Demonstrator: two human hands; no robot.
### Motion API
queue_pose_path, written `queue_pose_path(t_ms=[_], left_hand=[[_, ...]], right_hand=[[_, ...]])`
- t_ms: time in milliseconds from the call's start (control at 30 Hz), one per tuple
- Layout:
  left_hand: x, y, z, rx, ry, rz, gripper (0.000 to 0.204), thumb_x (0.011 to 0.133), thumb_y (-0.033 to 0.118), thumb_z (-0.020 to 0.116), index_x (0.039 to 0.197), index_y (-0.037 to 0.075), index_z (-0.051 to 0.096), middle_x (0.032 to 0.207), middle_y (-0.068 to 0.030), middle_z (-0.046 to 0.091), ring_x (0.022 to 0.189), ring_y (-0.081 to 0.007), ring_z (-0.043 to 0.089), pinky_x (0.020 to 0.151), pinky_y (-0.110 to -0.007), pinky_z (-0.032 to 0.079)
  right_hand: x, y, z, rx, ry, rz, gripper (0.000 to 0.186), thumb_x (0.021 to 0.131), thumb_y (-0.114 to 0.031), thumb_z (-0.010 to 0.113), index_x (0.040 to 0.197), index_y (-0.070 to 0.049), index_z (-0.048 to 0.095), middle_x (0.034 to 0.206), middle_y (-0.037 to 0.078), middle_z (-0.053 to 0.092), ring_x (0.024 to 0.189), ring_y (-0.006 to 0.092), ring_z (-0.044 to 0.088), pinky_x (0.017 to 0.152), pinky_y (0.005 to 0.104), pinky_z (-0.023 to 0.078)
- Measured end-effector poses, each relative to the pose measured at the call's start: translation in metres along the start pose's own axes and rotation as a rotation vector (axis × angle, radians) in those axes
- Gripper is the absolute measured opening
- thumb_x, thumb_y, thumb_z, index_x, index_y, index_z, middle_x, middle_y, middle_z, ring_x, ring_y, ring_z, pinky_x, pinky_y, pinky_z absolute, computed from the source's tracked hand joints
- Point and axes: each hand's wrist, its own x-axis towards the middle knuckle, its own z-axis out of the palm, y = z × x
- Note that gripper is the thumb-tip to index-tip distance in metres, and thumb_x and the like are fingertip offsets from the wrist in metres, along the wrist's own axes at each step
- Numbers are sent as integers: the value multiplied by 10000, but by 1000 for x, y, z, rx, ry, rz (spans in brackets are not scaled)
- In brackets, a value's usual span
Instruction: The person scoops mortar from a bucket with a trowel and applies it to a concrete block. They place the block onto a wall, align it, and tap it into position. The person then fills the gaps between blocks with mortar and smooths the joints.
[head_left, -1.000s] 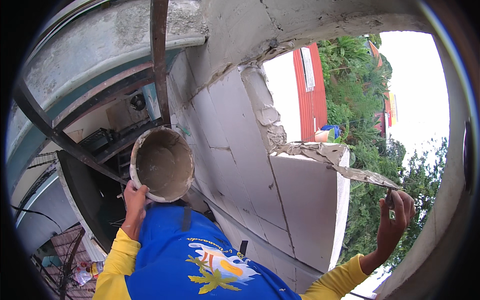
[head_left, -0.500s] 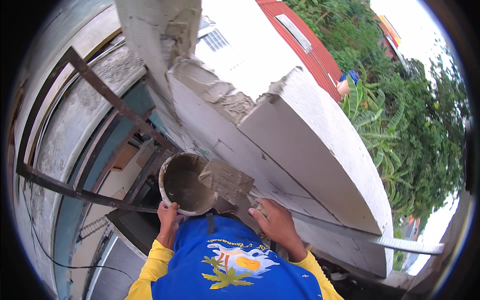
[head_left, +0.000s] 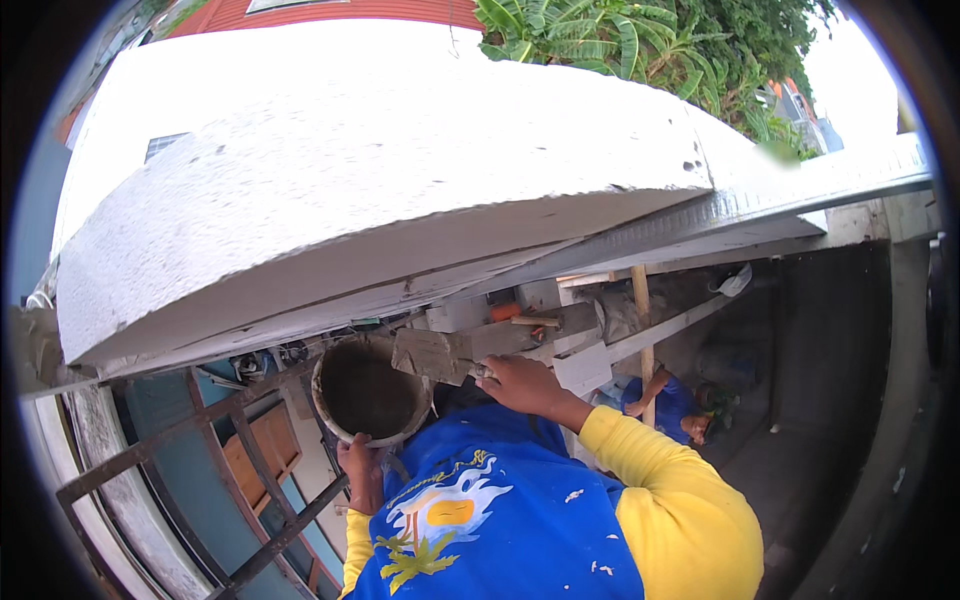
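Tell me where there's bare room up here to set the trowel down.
The broad white slab top above the bucket is bare. Below its edge it is crowded: left hand on the bucket, right hand with the trowel, blocks and scaffold bars.

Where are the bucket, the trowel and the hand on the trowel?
bucket (head_left: 368, 392), head view, dark inside wall of the round pail.
trowel (head_left: 428, 353), head view, flat mortar-coated blade beside the bucket rim.
right hand (head_left: 522, 383), head view, back of the hand gripping the trowel handle.
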Motion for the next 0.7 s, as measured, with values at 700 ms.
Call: queue_pose_path(t_ms=[700], left_hand=[[-9,-27,230,1129,-560,-69,331,904,24,673,1209,-21,553,1157,-169,636,999,-307,729,818,-485,704]], right_hand=[[-122,79,100,464,261,812,392,1030,-351,622,1252,-28,621,1156,263,736,1068,490,727,931,595,573]])
